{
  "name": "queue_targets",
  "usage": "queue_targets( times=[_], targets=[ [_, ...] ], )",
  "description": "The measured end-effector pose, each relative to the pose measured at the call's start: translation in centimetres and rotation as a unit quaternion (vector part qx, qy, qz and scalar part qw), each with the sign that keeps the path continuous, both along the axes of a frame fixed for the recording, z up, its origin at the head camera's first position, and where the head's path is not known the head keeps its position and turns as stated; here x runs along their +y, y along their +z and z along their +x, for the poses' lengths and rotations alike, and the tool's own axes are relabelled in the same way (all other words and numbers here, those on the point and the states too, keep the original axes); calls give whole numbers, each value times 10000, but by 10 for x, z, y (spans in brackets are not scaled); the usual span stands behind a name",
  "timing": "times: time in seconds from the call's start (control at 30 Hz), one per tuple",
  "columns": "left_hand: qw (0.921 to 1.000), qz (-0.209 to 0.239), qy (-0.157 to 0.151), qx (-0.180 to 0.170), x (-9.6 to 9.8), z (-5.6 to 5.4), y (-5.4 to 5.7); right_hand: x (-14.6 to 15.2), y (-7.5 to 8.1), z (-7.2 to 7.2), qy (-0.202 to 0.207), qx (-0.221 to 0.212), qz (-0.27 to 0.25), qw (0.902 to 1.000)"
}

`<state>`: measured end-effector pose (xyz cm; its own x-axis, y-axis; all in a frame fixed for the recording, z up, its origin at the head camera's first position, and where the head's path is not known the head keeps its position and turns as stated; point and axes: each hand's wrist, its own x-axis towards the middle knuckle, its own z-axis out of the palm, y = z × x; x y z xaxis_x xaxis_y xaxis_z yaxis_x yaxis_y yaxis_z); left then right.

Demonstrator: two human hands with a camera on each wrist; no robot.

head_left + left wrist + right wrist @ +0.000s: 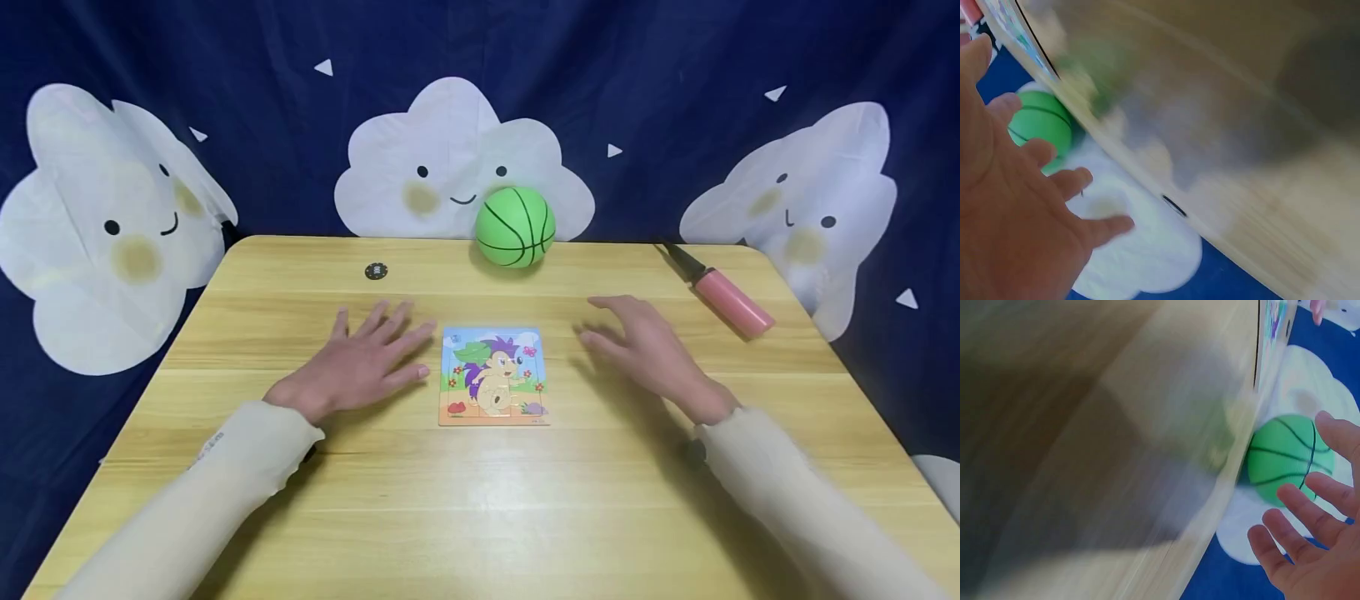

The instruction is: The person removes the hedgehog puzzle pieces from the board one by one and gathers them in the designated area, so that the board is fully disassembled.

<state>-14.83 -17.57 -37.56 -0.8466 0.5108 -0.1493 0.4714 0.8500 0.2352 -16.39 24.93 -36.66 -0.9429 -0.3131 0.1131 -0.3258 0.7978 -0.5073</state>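
A square picture puzzle (495, 377) of a purple-haired hedgehog lies flat on the wooden table, between the two hands. Just left of it is the left hand (360, 362), palm down with its fingers spread and nothing held. To the right of the puzzle, with a wider gap, the right hand (652, 354) has its fingers extended and also holds nothing. The left wrist view shows the left hand (1022, 181) with fingers apart, and the right wrist view shows the right hand (1316, 531) likewise.
Behind the puzzle a green ball (515, 227) with black lines sits by the table's far edge. A black round chip (377, 271) lies at the back left. At the back right rests a pink hand pump (731, 304) with a black nozzle. A cloud-patterned blue curtain (637, 67) hangs beyond.
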Motion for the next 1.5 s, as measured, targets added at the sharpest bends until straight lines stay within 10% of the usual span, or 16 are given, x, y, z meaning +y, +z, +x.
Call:
queue_targets(
  times=[0.27, 0.53, 1.5],
  targets=[
    [9923, -53, -1225, -185, 40, -6, -1, -37, -6, -15, 617, -113, 11, 9980],
    [9829, -196, -1758, -514, 65, -6, -5, -66, -16, -21, 1133, -344, -11, 9930],
    [9808, -502, -1687, -836, 79, -7, -3, -89, -15, -20, 1531, 30, 780, 9851]
  ],
)
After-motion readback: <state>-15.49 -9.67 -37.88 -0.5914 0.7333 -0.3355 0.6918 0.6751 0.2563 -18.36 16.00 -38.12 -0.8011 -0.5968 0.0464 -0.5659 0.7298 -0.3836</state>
